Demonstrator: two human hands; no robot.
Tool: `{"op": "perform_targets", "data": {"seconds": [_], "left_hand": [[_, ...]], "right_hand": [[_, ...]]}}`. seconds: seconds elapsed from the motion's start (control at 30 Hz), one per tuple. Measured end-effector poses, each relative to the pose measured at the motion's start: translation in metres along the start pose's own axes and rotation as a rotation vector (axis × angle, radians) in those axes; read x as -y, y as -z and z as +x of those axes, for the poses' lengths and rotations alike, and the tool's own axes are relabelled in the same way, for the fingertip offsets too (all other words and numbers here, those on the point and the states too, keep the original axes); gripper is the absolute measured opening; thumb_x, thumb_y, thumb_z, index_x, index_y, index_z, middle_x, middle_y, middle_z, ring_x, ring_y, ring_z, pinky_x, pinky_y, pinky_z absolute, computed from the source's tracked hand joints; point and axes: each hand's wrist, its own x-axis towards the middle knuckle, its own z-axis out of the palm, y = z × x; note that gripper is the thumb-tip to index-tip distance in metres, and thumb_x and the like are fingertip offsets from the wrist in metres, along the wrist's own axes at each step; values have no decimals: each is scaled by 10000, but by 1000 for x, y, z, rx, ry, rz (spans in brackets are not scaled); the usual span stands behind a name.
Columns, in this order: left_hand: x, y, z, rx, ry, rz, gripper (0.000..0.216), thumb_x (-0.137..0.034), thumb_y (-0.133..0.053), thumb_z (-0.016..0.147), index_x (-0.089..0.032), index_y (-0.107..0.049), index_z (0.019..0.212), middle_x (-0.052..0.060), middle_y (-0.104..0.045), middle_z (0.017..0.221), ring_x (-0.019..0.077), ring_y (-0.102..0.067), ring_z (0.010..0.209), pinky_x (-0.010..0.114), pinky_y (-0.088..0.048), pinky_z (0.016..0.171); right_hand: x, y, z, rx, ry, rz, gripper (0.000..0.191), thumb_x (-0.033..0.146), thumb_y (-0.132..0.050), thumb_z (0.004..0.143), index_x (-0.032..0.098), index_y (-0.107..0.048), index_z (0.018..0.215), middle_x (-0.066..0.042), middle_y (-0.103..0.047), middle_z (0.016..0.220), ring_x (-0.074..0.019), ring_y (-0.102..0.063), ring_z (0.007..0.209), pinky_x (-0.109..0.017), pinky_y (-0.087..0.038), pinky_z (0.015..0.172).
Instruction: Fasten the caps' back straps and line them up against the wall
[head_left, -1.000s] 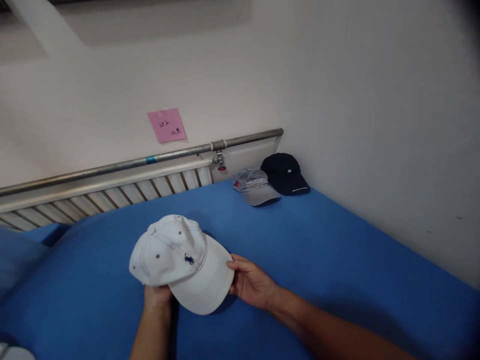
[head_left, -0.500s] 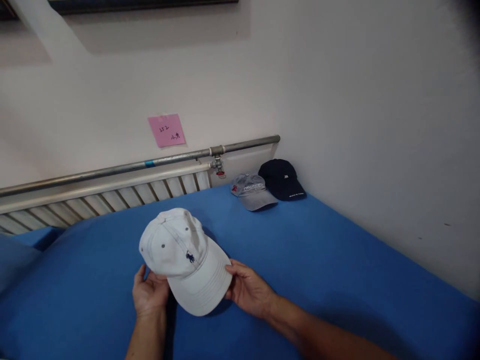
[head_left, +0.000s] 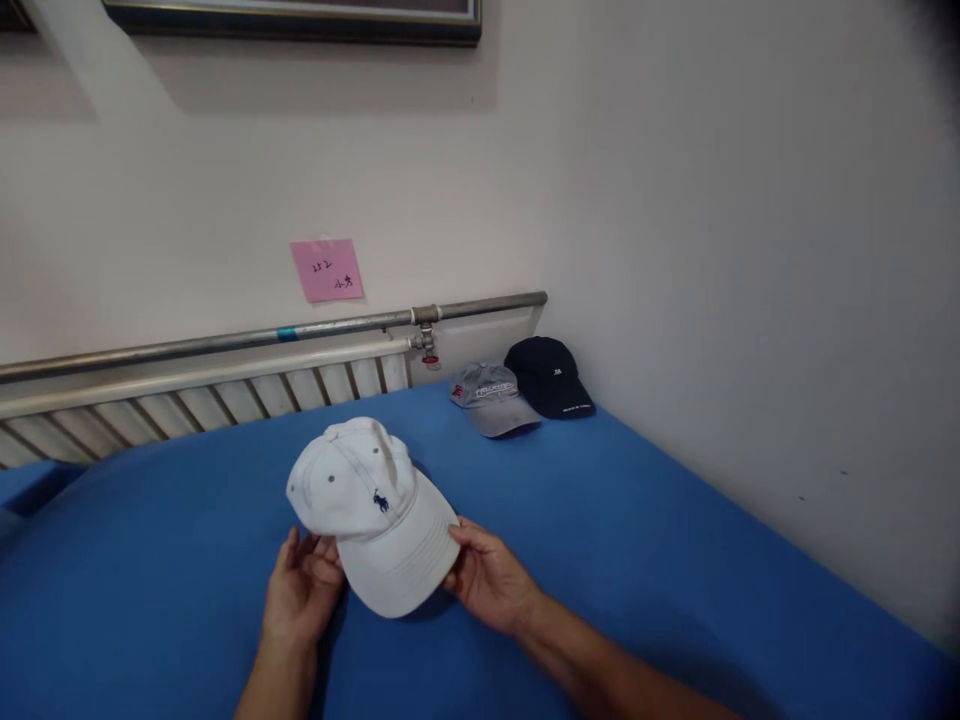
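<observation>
The blue surface (head_left: 615, 540) ends at the back along the radiator (head_left: 247, 395), and its right edge runs beside the side wall (head_left: 750, 250), slanting from the back right corner toward the near right. At that corner sit a grey cap (head_left: 487, 400) and, just beside it and nearer the wall, a dark cap (head_left: 547, 375); they take up the only crowded spot. Bare cloth lies to the left of the hands, and a broad stretch lies between the right forearm and the right edge. The white cap (head_left: 379, 520) is held over the middle of the surface, well apart from every edge and from the two other caps; whether any part of it rests on the cloth cannot be told. Its brim points to the near side and somewhat right, its crown lies toward the far left, and its long axis runs slantwise between them. The right hand (head_left: 491, 575) pinches the brim's right side, thumb on top. The left hand (head_left: 304, 590) is spread, palm up, its fingers by the crown's lower edge and partly hidden; contact there is unclear. The two hands are apart, with the brim between them.
</observation>
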Motion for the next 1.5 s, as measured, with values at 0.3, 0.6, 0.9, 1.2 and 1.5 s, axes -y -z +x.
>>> {"op": "perform_targets", "data": {"seconds": [0.3, 0.6, 0.9, 1.2, 1.5], "left_hand": [[12, -5, -2, -57, 16, 208, 260, -257, -389, 953, -110, -600, 912, 152, -684, 890, 214, -707, 776, 322, -602, 643], [15, -10, -2, -68, 22, 305, 245, -210, -393, 948, -104, -614, 950, 130, -685, 851, 184, -690, 732, 289, -581, 631], [17, -11, 1, -71, 27, 325, 244, -173, -395, 946, -108, -629, 921, 103, -695, 789, 159, -690, 664, 257, -587, 585], [16, -12, 1, -81, 34, 333, 229, -136, -413, 924, -102, -638, 896, 99, -695, 749, 158, -684, 634, 252, -586, 566], [16, -9, 1, -52, 24, 347, 221, -104, -406, 925, -95, -627, 917, 98, -691, 750, 149, -685, 627, 240, -586, 570]], "right_hand": [[30, 2, 39, -14, 132, 25, 194, 142, -695, 716, 181, -570, 857, 2, -674, 770, -133, -626, 648, -220, -477, 507], [64, -6, 97, -61, 262, 96, 131, 99, -615, 779, 198, -530, 780, 10, -675, 764, -121, -600, 625, -205, -453, 482], [83, -10, 145, -93, 315, 101, 158, 90, -602, 779, 199, -501, 725, 16, -653, 703, -112, -583, 597, -198, -459, 480], [81, -3, 155, -155, 325, 75, 153, 89, -598, 772, 195, -504, 714, 9, -630, 672, -120, -580, 601, -219, -490, 518], [72, 0, 146, -217, 364, 42, 116, 104, -609, 775, 193, -537, 763, -13, -639, 696, -139, -598, 617, -229, -497, 502]]}}
